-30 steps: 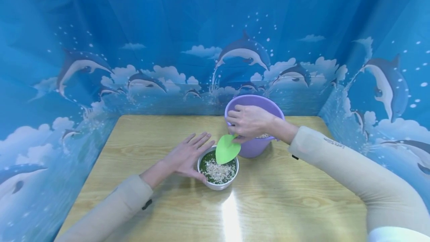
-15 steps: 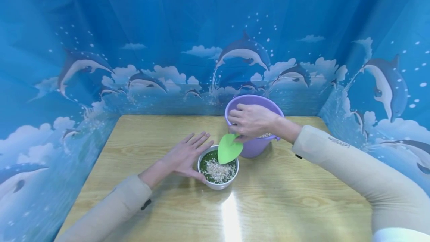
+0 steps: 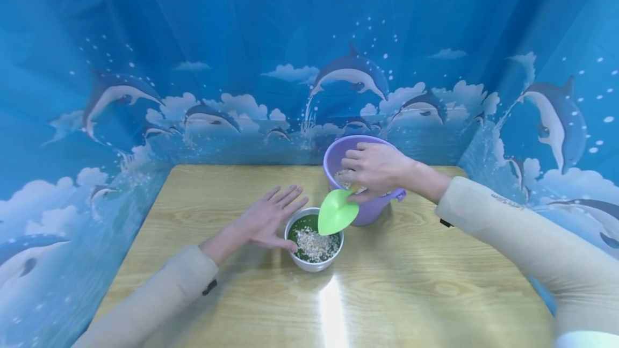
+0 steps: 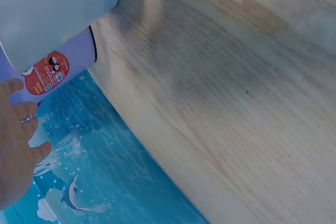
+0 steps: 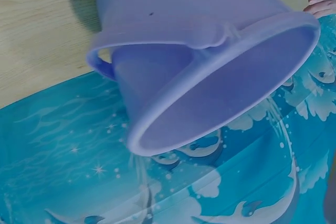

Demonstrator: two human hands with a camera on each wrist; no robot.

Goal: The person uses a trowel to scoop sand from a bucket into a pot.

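My right hand (image 3: pixel 372 171) grips a bright green shovel (image 3: pixel 336 212) with a leaf-shaped blade; the hand covers most of its handle. The blade hangs between a white bowl (image 3: pixel 311 266) and a purple bucket (image 3: pixel 369 215), its tip over the bowl's far right part. Pale grains (image 3: pixel 316 246) lie heaped on green in the bowl. To the bowl's left, my left hand (image 3: pixel 268 216) has its fingers spread straight, the thumb at the rim. More pale grains (image 3: pixel 342 178) show inside the bucket, just under my right hand.
A wooden table (image 3: pixel 416 283) carries the bowl and bucket. Behind and beside it hangs a blue curtain (image 3: pixel 251 42) printed with dolphins. The bucket's handle (image 5: pixel 152 38) rests down against its side. A red sticker (image 4: pixel 47 74) marks the bucket wall.
My right hand has moved right and slightly away, drawing the green shovel from above the bowl toward the bucket. The left hand has barely shifted beside the bowl.
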